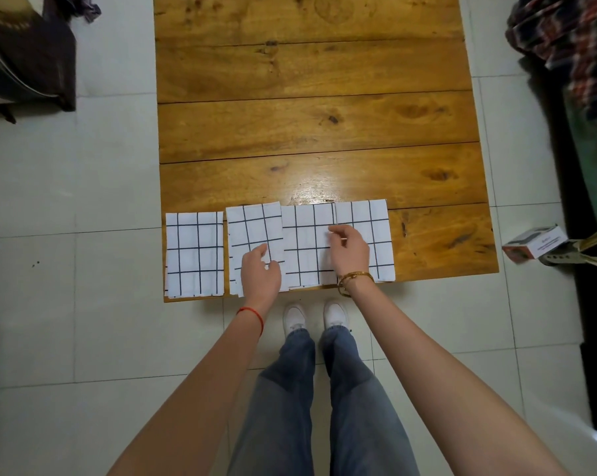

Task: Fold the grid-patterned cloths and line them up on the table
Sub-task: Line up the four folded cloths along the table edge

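Seen from the head camera, four folded grid-patterned cloths sit in a row along the near edge of a wooden table (311, 132), in the lower middle of the frame. The leftmost cloth (194, 254) lies apart from its neighbours, square to the edge; the second cloth (252, 228) sits slightly askew, and the third cloth (307, 235) and fourth cloth (376, 228) run edge to edge or overlap, which of the two is unclear. The left hand (260, 273) rests on the second cloth with fingers loosely curled, thumb reaching toward its centre; whether it pinches fabric cannot be told. The right hand (348, 250) hovers at the seam between the third and fourth cloths, fingers bent as if nipping an edge, though a firm hold is not certain. The row appears nearly complete. The risk, judging from here, is that the cloths hang at the table's very lip, so a tug to straighten one could drag a neighbour off line or over the edge onto the tiled floor (84, 201). The cloths are thin, flat, white rectangles ruled in dark lines; the table is glossy, knotted amber planks, slick enough to let fabric slide.
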Demonstrator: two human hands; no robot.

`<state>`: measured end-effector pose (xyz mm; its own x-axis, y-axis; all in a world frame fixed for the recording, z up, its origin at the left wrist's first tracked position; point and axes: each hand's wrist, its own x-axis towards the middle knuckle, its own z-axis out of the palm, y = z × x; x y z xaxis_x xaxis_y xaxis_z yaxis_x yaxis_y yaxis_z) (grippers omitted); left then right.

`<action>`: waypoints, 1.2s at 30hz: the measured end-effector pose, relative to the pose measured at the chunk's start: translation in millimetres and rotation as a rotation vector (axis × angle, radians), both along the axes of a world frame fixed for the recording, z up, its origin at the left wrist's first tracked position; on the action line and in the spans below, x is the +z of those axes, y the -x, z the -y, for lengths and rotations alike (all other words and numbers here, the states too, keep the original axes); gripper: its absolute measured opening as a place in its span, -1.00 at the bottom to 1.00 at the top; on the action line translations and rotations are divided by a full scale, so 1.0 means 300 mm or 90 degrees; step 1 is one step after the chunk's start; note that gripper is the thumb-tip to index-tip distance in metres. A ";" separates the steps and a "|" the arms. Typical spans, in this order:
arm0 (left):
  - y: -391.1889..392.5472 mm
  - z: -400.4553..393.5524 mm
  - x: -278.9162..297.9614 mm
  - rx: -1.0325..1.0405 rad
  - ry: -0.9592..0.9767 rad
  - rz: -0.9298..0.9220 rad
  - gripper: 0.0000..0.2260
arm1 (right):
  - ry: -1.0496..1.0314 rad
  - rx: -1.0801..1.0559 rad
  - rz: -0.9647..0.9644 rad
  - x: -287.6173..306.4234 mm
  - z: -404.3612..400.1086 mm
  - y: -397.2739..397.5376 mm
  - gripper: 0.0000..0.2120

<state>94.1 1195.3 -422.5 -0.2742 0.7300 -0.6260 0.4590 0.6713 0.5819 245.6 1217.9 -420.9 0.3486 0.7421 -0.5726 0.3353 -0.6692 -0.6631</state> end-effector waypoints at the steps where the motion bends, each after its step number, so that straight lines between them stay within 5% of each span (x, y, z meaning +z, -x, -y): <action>1: 0.019 0.001 0.000 0.004 -0.009 -0.020 -0.59 | 0.016 0.012 -0.044 0.005 -0.002 0.030 -0.77; 6: 0.118 0.000 -0.014 0.043 -0.016 -0.055 -0.59 | 0.095 0.092 -0.170 -0.009 -0.002 0.170 -0.73; 19: 0.191 -0.016 -0.030 -0.098 0.069 -0.018 -0.56 | 0.123 0.148 -0.108 -0.034 -0.023 0.199 -0.64; 29: 0.219 -0.017 -0.013 -0.026 0.009 0.016 -0.58 | 0.124 0.105 -0.108 -0.034 -0.029 0.232 -0.67; 36: 0.346 -0.042 0.023 0.117 -0.088 -0.104 -0.63 | 0.092 0.119 -0.146 -0.013 -0.041 0.325 -0.72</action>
<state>-9.8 1207.7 -415.7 -0.4994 0.7342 -0.4599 0.4323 0.6713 0.6021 148.1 1230.3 -425.0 0.0644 0.6867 -0.7241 0.3138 -0.7028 -0.6385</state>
